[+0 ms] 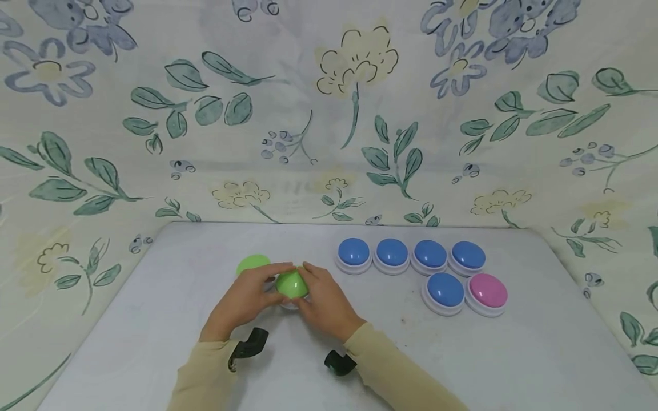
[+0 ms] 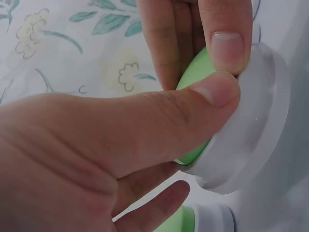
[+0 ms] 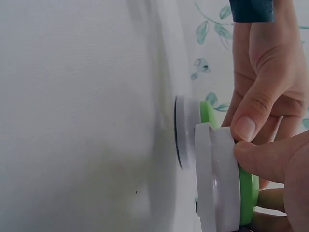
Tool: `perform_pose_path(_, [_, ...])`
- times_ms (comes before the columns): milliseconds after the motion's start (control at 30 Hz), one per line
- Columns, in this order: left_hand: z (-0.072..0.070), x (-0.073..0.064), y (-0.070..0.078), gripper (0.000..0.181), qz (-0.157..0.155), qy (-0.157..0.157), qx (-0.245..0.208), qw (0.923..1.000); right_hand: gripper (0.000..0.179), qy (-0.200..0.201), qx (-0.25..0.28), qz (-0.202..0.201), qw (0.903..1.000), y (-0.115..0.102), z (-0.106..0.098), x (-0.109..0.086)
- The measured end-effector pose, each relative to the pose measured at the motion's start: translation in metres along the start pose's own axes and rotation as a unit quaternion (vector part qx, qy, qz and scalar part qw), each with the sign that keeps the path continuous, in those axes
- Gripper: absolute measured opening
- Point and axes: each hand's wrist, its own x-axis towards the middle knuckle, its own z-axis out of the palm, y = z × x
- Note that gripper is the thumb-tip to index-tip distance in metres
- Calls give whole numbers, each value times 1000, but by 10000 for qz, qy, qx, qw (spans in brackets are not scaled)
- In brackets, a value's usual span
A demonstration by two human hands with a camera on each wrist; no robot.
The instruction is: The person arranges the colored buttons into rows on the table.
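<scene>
Both hands hold one push button (image 1: 291,285) with a green dome and a white round base. My left hand (image 1: 244,297) curves round its left side, and my right hand (image 1: 329,301) round its right. In the left wrist view the two thumbs meet at the seam between the green dome (image 2: 198,67) and the white base (image 2: 256,116). Whether the base touches the table cannot be told. Just behind the left hand stands a second green button (image 1: 252,262), partly hidden by that hand.
At the right, several blue buttons (image 1: 392,252) stand in a row. In front of them are another blue button (image 1: 445,290) and a pink button (image 1: 488,290). The white table (image 1: 380,365) ends at a floral cloth (image 1: 288,200) at the back. Each wrist carries a black camera (image 1: 252,342).
</scene>
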Motion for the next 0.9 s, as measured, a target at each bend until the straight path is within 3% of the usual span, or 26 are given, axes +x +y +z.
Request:
perform_pose_path(167, [4,3,6,60,202,-51,-2,9998,60,56,-71,96,9999,3,-7,-6])
perform_pose_path(333, [9,5,15,61,158,-105,28,9998,60,198,-87,29,9998,7,-15,-13])
perform_pose_path(900, [46,16,40,60,606,16,205,9980,61,474,123,119,9987,36,-34,-47])
